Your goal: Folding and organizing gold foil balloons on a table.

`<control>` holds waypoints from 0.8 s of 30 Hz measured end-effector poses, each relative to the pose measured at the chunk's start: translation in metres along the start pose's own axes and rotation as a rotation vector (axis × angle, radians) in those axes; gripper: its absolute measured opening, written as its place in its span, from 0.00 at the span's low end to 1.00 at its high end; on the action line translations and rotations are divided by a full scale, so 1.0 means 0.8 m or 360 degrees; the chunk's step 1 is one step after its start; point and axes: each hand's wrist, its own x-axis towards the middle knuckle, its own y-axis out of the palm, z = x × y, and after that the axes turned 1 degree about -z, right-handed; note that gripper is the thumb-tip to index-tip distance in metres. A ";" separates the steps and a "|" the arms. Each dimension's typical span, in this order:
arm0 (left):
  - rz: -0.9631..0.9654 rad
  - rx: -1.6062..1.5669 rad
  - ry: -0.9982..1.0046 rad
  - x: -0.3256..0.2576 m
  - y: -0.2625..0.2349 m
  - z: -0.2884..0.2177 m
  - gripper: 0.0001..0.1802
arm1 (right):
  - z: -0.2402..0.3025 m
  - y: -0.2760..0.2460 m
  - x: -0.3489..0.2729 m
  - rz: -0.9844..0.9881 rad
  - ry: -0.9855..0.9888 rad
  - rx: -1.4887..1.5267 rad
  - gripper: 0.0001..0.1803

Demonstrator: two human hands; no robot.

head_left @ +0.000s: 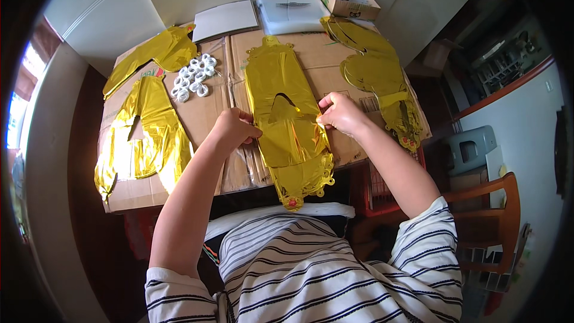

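Observation:
In front of me a flat gold foil balloon point(277, 78) lies lengthwise on the cardboard, partly folded, with its near end hanging past the table's front edge. My left hand point(237, 127) pinches its left edge about midway along. On the opposite edge, my right hand point(342, 113) grips the foil between thumb and fingers. A slit-like opening shows in the foil between my hands. Small tabs and a red spot mark the end nearest me.
More flat gold foil balloons lie at the left point(143, 137), far left point(155, 51) and right point(373, 66). Several white rolls point(194, 75) sit in a cluster on the cardboard point(230, 170). Behind are a white sheet stack point(226, 21), clear plastic bags point(290, 15) and a small box point(351, 5). A wooden chair point(511, 221) stands at the right.

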 end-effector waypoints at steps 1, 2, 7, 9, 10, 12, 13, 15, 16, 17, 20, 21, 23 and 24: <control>-0.0008 0.0005 0.0004 -0.001 0.001 -0.001 0.20 | 0.000 -0.001 0.000 0.0007 -0.0004 0.0026 0.23; -0.0006 0.0007 0.0008 0.000 0.002 -0.001 0.20 | 0.000 -0.002 -0.002 0.0005 0.0021 0.0016 0.24; -0.0018 -0.0001 0.0022 -0.001 0.002 0.000 0.21 | 0.007 -0.002 -0.005 0.0013 0.0063 -0.0105 0.24; -0.0013 0.0000 0.0027 -0.001 0.002 0.000 0.21 | 0.002 -0.003 -0.002 0.0010 0.0022 -0.0124 0.25; -0.0012 0.0000 0.0030 -0.001 0.002 -0.001 0.21 | 0.001 -0.003 -0.001 0.0009 0.0001 -0.0134 0.25; -0.0017 0.0035 0.0020 -0.002 0.001 -0.002 0.21 | 0.012 -0.003 -0.010 0.0009 0.0068 -0.0061 0.27; -0.0021 0.0051 0.0014 -0.002 0.001 -0.003 0.22 | 0.019 -0.003 -0.015 0.0011 0.0100 -0.0025 0.28; -0.0033 0.0068 0.0029 -0.002 0.002 -0.002 0.22 | 0.019 -0.004 -0.019 0.0046 0.0109 -0.0150 0.31; -0.0037 0.0077 0.0038 -0.001 0.003 -0.001 0.22 | 0.018 -0.006 -0.021 0.0061 0.0115 -0.0213 0.33; -0.0035 0.0078 0.0047 0.000 0.003 0.000 0.23 | 0.017 -0.007 -0.024 0.0070 0.0065 -0.0348 0.35; -0.0028 0.0069 0.0066 0.004 0.003 0.003 0.23 | 0.016 -0.013 -0.034 0.0122 -0.0038 -0.0641 0.40; -0.0026 0.0059 0.0069 0.004 0.003 0.004 0.23 | 0.018 -0.015 -0.038 0.0157 -0.0040 -0.0663 0.42; -0.0026 0.0057 0.0075 0.005 0.004 0.004 0.23 | 0.020 -0.018 -0.046 0.0191 -0.0088 -0.0748 0.42; -0.0033 0.0064 0.0075 0.006 0.004 0.005 0.23 | 0.020 -0.017 -0.050 0.0193 -0.0136 -0.0812 0.41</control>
